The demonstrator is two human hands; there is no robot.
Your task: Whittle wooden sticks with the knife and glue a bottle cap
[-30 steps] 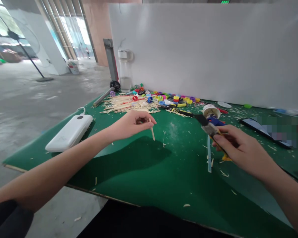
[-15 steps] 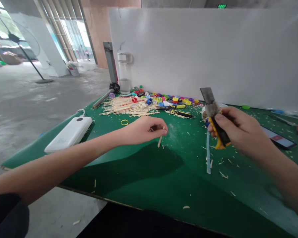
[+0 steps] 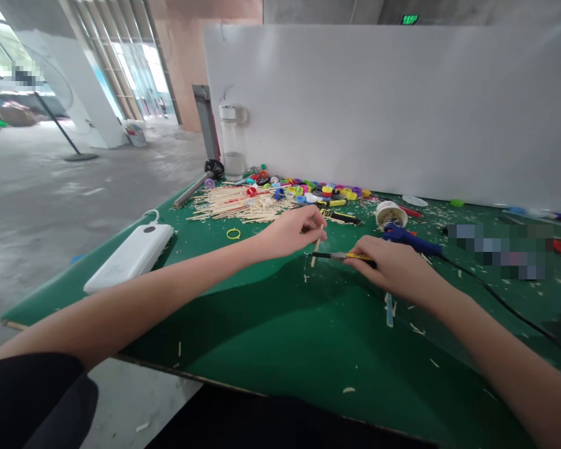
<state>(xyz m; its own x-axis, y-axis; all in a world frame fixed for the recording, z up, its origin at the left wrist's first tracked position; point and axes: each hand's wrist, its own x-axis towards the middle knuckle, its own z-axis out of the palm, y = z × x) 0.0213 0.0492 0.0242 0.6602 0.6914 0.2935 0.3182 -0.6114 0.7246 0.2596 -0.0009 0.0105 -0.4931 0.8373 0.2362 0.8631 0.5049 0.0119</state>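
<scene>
Pinched nearly closed, our left hand (image 3: 293,233) holds a stick (image 3: 313,259) above the green table (image 3: 262,349), its lower end pointing down. Our right hand (image 3: 395,268) is wrapped around a knife (image 3: 361,256), the blade reaching across to the stick. We'd judge this to be the step of bringing edge to wood; the next move calls for a firm pinch, a steady blade angle and fingertips well out of its path. Our left fingers hide the stick's upper end, our right ones cover much of the handle, and we can't tell whether blade and wood touch. A blue strip (image 3: 389,312) runs partly out of sight under our right hand. Beyond lie the glue gun (image 3: 411,240), a tipped cup (image 3: 391,215) and piled sticks (image 3: 224,202), while pixelation masks whatever is at far right.
</scene>
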